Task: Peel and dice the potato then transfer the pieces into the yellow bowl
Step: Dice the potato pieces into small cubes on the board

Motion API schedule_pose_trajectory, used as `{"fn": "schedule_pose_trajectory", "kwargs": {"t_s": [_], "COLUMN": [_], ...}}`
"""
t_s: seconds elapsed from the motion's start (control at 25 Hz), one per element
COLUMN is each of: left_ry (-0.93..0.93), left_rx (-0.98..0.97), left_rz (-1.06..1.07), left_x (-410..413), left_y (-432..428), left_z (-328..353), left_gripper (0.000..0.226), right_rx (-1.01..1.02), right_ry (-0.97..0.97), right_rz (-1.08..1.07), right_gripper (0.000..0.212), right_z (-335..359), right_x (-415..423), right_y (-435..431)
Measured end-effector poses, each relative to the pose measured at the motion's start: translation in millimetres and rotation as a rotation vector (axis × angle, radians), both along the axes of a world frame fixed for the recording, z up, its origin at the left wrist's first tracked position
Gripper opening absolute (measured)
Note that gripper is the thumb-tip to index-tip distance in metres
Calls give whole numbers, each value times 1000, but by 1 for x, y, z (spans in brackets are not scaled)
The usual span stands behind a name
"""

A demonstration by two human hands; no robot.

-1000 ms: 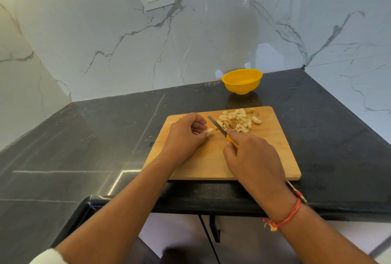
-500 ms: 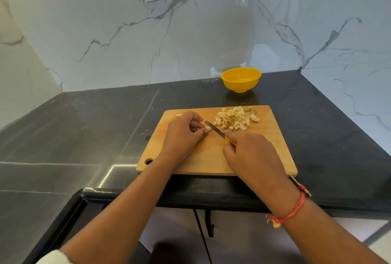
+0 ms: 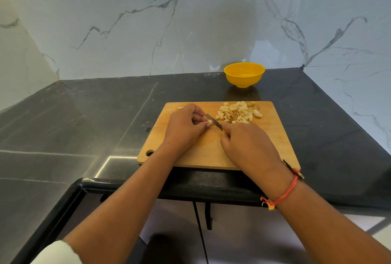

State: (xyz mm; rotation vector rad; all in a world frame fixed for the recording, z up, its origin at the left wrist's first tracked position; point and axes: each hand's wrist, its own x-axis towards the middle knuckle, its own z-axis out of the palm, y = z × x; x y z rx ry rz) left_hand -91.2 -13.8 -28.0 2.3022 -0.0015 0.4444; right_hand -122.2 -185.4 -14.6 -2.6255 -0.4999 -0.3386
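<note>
Potato piece (image 3: 209,122) pinched in left hand (image 3: 185,126), at ten o'clock from right hand (image 3: 247,147) gripping knife (image 3: 213,121); blade crossing it, diced pile (image 3: 238,112) beyond.

**Board layout around your hands**

Your left hand (image 3: 186,125) and right hand (image 3: 246,145) rest side by side on the board (image 3: 275,137), with the knife (image 3: 213,121) between them. The dice (image 3: 238,112) lie just beyond your right hand. The bowl (image 3: 244,74) stands farther back, off the board, on the counter (image 3: 95,115) near the wall (image 3: 148,31).
</note>
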Motion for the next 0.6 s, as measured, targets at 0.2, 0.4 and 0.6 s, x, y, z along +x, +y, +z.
{"fn": "schedule_pose_trajectory", "kwargs": {"t_s": [0.2, 0.4, 0.6], "left_ry": [-26, -23, -11], "left_rx": [-9, -4, -8], "left_rz": [12, 14, -5], "left_x": [-3, -3, -5], "left_y": [-3, -3, -1], "left_z": [0, 0, 1], "left_gripper": [24, 25, 25], "right_rx": [-56, -147, -231], "right_ry": [11, 18, -23], "right_rz": [1, -16, -61], "right_gripper": [43, 44, 46], "right_z": [-2, 2, 6], "right_x": [-8, -27, -36], "right_y": [-7, -20, -29]}}
